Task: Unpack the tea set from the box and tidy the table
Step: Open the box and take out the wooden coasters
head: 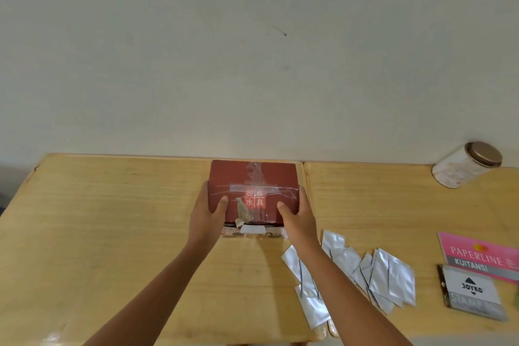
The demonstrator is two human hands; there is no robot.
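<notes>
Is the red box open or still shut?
Shut. The red box has its lid down, clear tape across the top, both hands gripping its sides.

Bare wood is lying open across the table (112, 219) from seven to ten o'clock of the red box (252, 177), giving a hand free passage there. The wall (252, 64) is closing off twelve o'clock just behind the box. Silver sachets (379, 275) are cluttering four to five o'clock. Toward three o'clock, past a clear strip, a pink receipt book (477, 255), a stamp pad pack (471, 292) and a tilted jar (466, 166) are blocking the far edge.
</notes>
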